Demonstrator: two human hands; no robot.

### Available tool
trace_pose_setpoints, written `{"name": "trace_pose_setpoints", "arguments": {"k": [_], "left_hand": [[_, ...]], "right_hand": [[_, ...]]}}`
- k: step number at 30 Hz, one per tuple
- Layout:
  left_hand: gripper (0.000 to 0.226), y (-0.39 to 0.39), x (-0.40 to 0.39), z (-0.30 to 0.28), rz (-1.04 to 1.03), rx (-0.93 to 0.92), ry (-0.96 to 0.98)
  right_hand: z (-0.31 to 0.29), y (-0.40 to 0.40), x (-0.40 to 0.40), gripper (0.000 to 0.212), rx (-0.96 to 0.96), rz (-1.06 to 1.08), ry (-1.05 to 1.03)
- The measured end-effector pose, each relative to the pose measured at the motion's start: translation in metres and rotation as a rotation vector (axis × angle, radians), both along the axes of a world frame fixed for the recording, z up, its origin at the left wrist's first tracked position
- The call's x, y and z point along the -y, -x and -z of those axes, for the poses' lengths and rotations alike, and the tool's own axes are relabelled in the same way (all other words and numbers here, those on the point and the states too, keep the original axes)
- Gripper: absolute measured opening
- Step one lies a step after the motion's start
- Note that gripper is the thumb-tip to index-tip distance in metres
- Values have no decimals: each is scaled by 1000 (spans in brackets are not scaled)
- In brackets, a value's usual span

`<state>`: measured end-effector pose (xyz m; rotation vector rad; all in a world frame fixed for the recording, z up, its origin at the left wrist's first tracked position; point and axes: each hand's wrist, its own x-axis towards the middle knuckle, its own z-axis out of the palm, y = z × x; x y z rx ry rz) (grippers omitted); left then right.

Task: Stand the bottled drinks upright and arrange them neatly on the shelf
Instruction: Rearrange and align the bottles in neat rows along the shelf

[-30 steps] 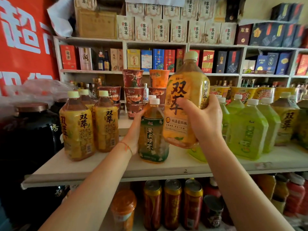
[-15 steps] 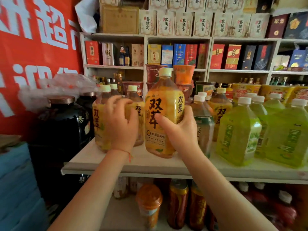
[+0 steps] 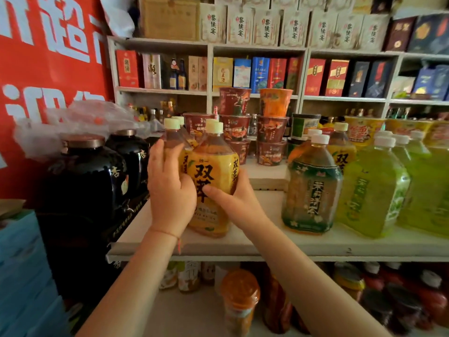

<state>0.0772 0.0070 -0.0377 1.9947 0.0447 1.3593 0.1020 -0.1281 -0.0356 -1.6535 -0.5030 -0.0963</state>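
Note:
A yellow-labelled tea bottle point(image 3: 215, 176) stands upright on the white shelf point(image 3: 243, 246), near its left end. My right hand point(image 3: 239, 203) grips its lower right side. My left hand point(image 3: 170, 188) wraps around a second yellow bottle point(image 3: 173, 139) standing just left of and behind it; more yellow bottles are partly hidden there. To the right stands a dark green-labelled tea bottle point(image 3: 312, 188), with another yellow bottle point(image 3: 341, 152) behind it, then several light green bottles point(image 3: 374, 190).
Black ceramic jars point(image 3: 85, 176) stand left of the shelf, under a plastic sheet. Stacked instant-noodle cups point(image 3: 239, 125) fill the raised back step. Boxed goods line the upper shelves. Jars and bottles point(image 3: 239, 297) sit on the shelf below. Blue crates point(image 3: 21, 276) are at lower left.
The yellow bottle, held raised in my right hand a second ago, now stands on the shelf beside the left group. My left hand left the green-labelled bottle and went to the yellow ones.

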Motion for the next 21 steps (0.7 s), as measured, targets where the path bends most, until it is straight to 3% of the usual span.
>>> {"name": "trace_pose_setpoints", "arguments": {"k": [3, 5, 8, 12, 14, 16, 19, 21], "left_hand": [[41, 9, 16, -2, 16, 224, 56], [32, 18, 36, -6, -22, 416, -41], [17, 20, 77, -15, 79, 542, -207], [22, 2, 143, -17, 377, 299, -185], [45, -8, 176, -15, 478, 50, 1], [65, -25, 198, -13, 611, -191, 322], [79, -53, 209, -7, 663, -385, 642], [63, -59, 218, -8, 705, -422, 691]], "right_hand": [[0, 9, 7, 72, 145, 67, 121], [-5, 17, 24, 67, 286, 164, 128], [-14, 22, 73, 35, 621, 456, 41], [-33, 15, 147, 24, 856, 775, 58], [-33, 3, 185, 34, 810, 917, 131], [-27, -11, 223, 47, 687, 1005, 218], [-15, -27, 266, 78, 468, 885, 397], [-9, -33, 283, 96, 377, 746, 476]]}}
